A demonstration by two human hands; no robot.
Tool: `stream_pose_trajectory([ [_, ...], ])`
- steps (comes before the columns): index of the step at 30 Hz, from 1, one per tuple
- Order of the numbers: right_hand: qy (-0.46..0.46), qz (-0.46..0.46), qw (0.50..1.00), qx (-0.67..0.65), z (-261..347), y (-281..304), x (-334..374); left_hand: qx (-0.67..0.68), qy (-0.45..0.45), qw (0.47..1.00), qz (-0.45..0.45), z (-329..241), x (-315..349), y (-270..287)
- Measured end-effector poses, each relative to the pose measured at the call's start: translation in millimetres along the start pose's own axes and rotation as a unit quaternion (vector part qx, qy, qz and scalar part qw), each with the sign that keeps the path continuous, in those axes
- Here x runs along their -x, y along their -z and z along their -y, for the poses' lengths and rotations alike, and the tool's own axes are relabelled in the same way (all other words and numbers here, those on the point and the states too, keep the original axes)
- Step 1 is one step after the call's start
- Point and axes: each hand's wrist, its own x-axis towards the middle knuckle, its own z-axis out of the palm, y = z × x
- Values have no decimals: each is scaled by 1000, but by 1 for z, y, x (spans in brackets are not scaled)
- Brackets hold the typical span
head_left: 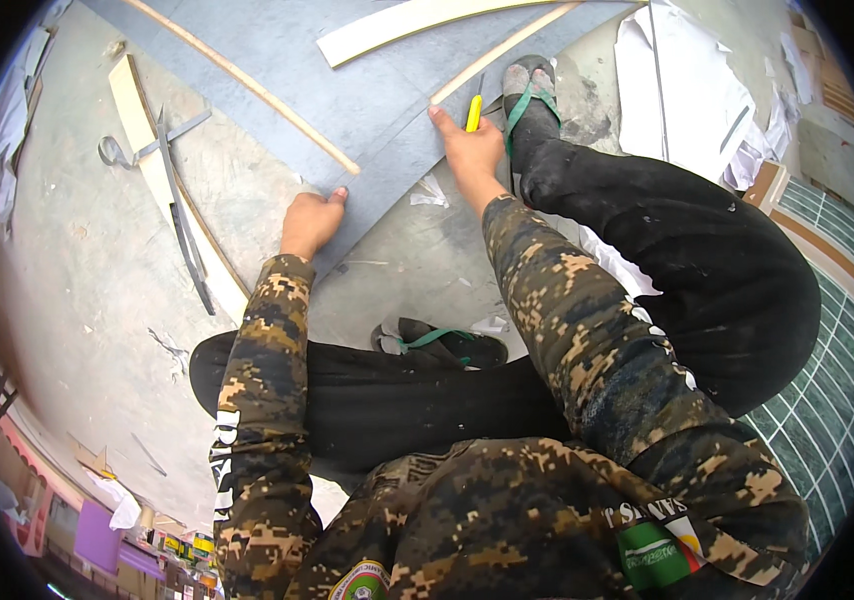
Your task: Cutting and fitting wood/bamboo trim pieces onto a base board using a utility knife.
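As left hand (312,224) gripped grey sheet (387,120) at left edge, right hand (474,156), clamped on yellow cutter (474,114), seemingly aligned opposite edge, needing steadiness next.

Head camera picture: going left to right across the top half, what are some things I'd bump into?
Long curved cream strip, bare left hand, bare right hand, dark sandal with green straps, large white sheet.

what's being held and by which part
A yellow knife, by its handle, in the right grip. The left grip touches the grey sheet; whether it holds that can't be told.
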Motion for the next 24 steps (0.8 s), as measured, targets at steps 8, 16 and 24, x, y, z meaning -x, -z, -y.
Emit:
stream_pose_trajectory([
  [8, -30, -41, 998, -36, 1, -1, -10, 19, 5, 1000, -2, -10, 0, 2],
  [16, 82, -34, 996, -26, -3, -4, 10, -20, 43, 999, -2, -9, 5, 7],
  [24, -19, 78, 995, -65, -16, 11, 13, -35, 14, 999, 4, -7, 4, 5],
])
